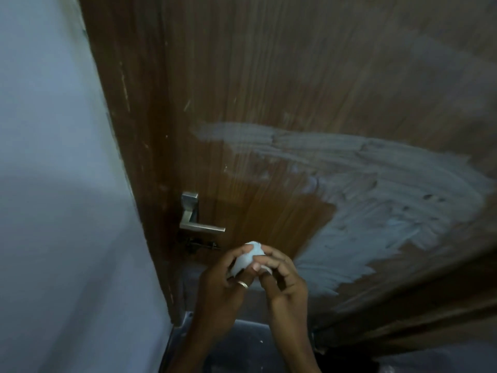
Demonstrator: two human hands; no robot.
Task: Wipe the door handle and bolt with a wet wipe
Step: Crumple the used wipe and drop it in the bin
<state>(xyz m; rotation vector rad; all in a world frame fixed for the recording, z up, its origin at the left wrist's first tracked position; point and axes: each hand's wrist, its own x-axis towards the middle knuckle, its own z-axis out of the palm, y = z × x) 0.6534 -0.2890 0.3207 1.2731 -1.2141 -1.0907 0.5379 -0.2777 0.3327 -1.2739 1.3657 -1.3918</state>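
A silver lever door handle (194,220) sits on the brown wooden door (269,76), close to its left edge. Just below it lies a dark bolt (200,245), small and hard to make out. Both hands hold a bunched white wet wipe (250,258) a short way below and right of the handle, apart from it. My left hand (223,289), with a ring on one finger, grips the wipe from the left. Its right side is pinched by my right hand (285,278).
A pale wall (59,184) runs along the left of the door. Broad grey-white smears (390,197) cover the door's right half. The floor (250,343) at the door's foot is dim and greyish.
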